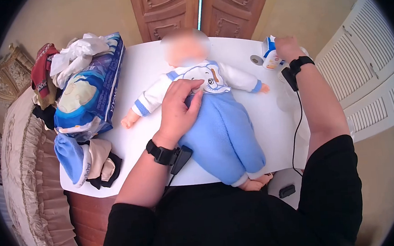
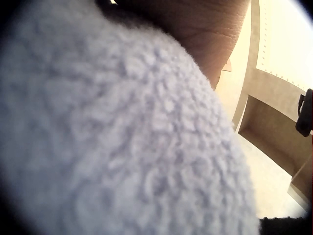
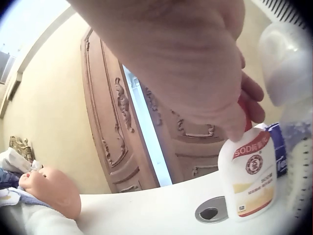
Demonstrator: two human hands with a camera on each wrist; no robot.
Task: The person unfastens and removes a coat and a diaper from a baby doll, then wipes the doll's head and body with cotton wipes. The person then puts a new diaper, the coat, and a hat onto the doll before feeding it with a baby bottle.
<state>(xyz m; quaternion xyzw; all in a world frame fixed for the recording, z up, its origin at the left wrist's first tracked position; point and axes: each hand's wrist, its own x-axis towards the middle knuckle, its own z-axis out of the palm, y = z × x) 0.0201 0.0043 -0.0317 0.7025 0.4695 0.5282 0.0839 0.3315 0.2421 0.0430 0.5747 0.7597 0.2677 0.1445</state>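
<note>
A baby doll (image 1: 224,116) in a blue and white fleece outfit with an animal face on the chest lies on its back on the white table (image 1: 147,62). My left hand (image 1: 177,108) rests on its torso, thumb and fingers relaxed on the fabric. Pale fleece (image 2: 132,127) fills most of the left wrist view. At the far right of the table, my right hand (image 1: 288,48) grips the red cap (image 3: 245,108) of a white lotion bottle (image 3: 249,181) from above. The bottle stands upright, with "SOD" on its label.
Beside the lotion bottle are a blue box (image 3: 279,149) and a translucent bottle (image 3: 288,63). A metal-rimmed hole (image 1: 257,60) lies left of them. A blue diaper pack (image 1: 85,89), a white cloth (image 1: 82,53), and a blue knit hat (image 1: 73,157) occupy the left side.
</note>
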